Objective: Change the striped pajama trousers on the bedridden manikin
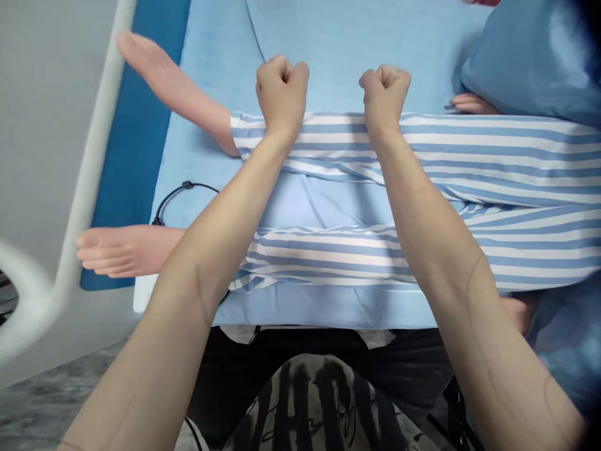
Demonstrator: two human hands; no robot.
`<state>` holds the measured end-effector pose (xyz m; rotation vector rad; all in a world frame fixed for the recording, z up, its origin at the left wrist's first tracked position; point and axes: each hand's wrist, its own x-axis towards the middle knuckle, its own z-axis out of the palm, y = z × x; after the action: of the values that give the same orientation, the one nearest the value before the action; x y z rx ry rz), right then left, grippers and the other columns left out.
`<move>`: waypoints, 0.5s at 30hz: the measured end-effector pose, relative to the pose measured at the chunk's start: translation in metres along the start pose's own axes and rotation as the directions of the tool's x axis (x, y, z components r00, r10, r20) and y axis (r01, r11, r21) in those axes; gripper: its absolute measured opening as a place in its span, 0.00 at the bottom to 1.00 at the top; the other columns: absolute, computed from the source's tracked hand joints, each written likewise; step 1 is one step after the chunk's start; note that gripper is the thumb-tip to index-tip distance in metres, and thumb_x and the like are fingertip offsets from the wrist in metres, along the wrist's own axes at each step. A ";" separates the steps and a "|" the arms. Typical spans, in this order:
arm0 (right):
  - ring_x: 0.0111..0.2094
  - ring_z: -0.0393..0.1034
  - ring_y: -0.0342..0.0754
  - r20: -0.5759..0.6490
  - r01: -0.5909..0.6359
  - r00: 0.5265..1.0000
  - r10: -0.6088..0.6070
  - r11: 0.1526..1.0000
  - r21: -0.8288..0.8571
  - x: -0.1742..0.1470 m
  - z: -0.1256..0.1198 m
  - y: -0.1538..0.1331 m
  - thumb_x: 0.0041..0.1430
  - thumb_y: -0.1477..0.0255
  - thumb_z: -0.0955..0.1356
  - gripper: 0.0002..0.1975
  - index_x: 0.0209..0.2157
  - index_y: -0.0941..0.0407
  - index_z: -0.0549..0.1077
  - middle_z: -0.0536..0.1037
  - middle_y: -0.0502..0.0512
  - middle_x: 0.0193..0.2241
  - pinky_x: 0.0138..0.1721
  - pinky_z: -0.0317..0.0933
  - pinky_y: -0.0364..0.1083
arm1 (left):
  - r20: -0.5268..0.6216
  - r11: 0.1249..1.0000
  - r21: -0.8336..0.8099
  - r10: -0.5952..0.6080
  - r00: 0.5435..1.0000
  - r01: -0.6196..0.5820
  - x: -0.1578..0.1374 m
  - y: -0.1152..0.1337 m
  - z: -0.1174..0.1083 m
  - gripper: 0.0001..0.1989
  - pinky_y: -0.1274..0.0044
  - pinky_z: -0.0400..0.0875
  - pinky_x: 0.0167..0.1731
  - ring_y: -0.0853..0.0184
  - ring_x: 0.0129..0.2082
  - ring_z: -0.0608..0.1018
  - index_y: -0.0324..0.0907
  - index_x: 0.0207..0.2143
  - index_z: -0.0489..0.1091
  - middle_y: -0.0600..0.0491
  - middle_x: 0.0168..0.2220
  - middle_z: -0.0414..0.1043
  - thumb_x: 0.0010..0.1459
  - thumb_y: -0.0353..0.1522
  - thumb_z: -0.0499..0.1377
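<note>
Both my arms reach forward over a manikin lying on a bed. My left hand (282,94) is closed in a fist above the manikin's far leg, near the trouser cuff, with nothing visible in it. My right hand (385,99), also a fist with nothing showing inside, is farther up over the same leg. Under my arms lie the blue-and-white striped trousers (507,144). The far bare foot (150,66) points up and left; the near bare foot (126,250) sticks out at the left. Whether my wrists touch the trousers I cannot tell.
A light blue sheet (323,200) covers the bed. At the left stands the pale bed end board (51,125). A black cable (171,194) curves beside the near foot. Blue cloth (530,62) lies at upper right, with part of the manikin's hand (474,103) showing beneath.
</note>
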<state>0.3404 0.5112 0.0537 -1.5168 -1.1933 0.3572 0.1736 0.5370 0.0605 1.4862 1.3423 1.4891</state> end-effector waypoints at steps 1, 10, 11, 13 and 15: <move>0.22 0.45 0.44 0.002 -0.019 1.000 0.019 1.000 0.018 0.001 -0.001 0.003 0.61 0.69 0.66 0.25 0.18 0.49 0.47 0.46 0.46 0.17 0.23 0.55 0.46 | 0.036 1.000 -0.019 0.024 0.999 -0.023 -0.002 0.003 0.006 0.28 0.74 0.51 0.27 0.73 0.23 0.50 0.46 0.17 0.44 0.59 0.19 0.41 0.55 0.17 0.59; 0.25 0.54 0.44 0.031 0.060 0.998 -0.060 0.998 0.023 0.020 -0.065 0.025 0.59 0.55 0.65 0.21 0.22 0.51 0.53 0.52 0.46 0.19 0.27 0.54 0.45 | 0.082 0.995 0.027 -0.095 0.992 0.093 -0.012 -0.007 0.023 0.25 0.74 0.48 0.28 0.75 0.24 0.50 0.43 0.17 0.48 0.61 0.19 0.42 0.55 0.20 0.60; 0.25 0.54 0.43 0.013 0.053 0.998 -0.053 0.998 0.024 0.018 -0.068 0.030 0.59 0.56 0.65 0.21 0.22 0.51 0.53 0.51 0.46 0.20 0.27 0.54 0.44 | 0.077 0.998 0.008 -0.064 0.995 0.063 -0.013 -0.002 0.028 0.24 0.74 0.48 0.27 0.75 0.24 0.51 0.43 0.17 0.48 0.61 0.19 0.42 0.54 0.21 0.61; 0.26 0.53 0.41 0.005 0.045 0.999 -0.045 0.998 0.034 0.015 -0.069 0.035 0.59 0.57 0.65 0.21 0.22 0.52 0.53 0.50 0.45 0.20 0.28 0.53 0.43 | 0.096 0.999 -0.042 0.022 0.995 -0.018 -0.017 0.010 0.045 0.23 0.74 0.49 0.27 0.74 0.23 0.54 0.42 0.17 0.49 0.60 0.19 0.43 0.54 0.23 0.61; 0.25 0.53 0.40 0.017 0.051 0.999 -0.051 0.998 0.038 0.017 -0.071 0.033 0.60 0.59 0.65 0.20 0.22 0.52 0.53 0.49 0.44 0.21 0.28 0.52 0.42 | 0.147 0.993 -0.081 0.098 0.984 -0.087 -0.024 0.020 0.069 0.21 0.75 0.51 0.27 0.73 0.24 0.59 0.43 0.18 0.51 0.59 0.20 0.44 0.54 0.26 0.61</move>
<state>0.4175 0.4895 0.0552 -1.4506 -1.2302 0.3579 0.2477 0.5240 0.0608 1.5979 1.1306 1.4359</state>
